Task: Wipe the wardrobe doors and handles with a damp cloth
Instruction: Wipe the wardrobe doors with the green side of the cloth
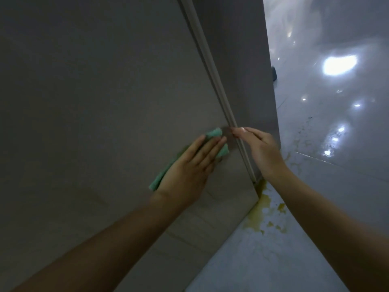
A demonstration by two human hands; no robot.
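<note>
Green cloth [212,135] flat against grey wardrobe door [94,91].

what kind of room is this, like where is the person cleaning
Probably a bedroom or similar room at home. The left hand presses a green cloth flat on a tall grey wardrobe door with a long strip handle, beside a glossy tiled floor with yellowish stains.

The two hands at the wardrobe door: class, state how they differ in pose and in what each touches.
The left hand lies flat, pressing the green cloth against the door; the right hand holds no cloth, its fingertips at the edge strip. Both are low on the door.
</note>
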